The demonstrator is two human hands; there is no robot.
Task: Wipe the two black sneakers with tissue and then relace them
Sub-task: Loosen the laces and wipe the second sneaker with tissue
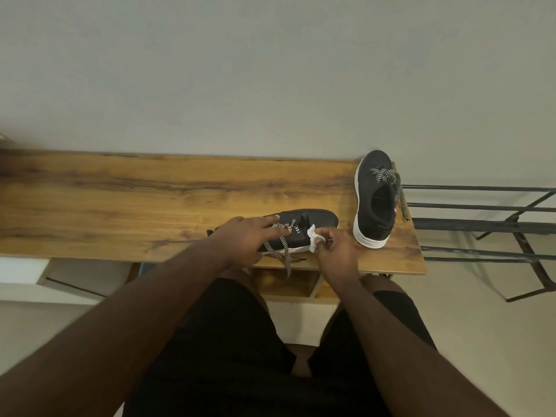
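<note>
Black sneakers sit on a wooden table (120,200) as a person, seen from above in dark shorts (228,341), cleans one of them. The near sneaker (313,219) lies on its side at the table's front edge, directly under both hands, its white sole facing the person. The left hand (249,239) rests flat across the shoe with fingers stretched out and relaxed, pressing down over the speckled black-and-white lace (281,246), whose loose end trails off the table edge just below that hand. The right hand (334,251), just beside the left, pinches a small wad of white tissue (313,237) between curled fingers and thumb, holding it against the shoe's side near the collar. The second sneaker (373,203) stands upright on its sole beyond and to the right of the right hand, near the table's end, its lace hanging loose over the far side. A black metal rack (487,225) stands farther right, past the table, against a pale wall (270,70).
</note>
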